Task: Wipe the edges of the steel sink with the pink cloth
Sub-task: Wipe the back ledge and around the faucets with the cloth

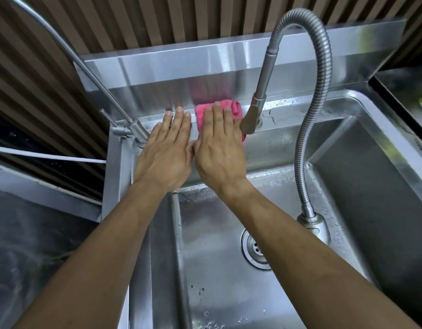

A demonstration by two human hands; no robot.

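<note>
Head view: right hand [220, 148] flat on pink cloth [200, 111]; left hand [166, 151] flat, grip spread.

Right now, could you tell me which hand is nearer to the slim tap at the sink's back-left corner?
The left hand: its outer edge lies right beside the slim tap. The right hand presses the pink cloth farther right.

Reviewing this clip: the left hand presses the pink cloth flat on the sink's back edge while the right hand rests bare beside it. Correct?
Not quite. The head view shows the right hand pressing the pink cloth flat on the sink's back edge; the left hand rests bare beside it.
</note>
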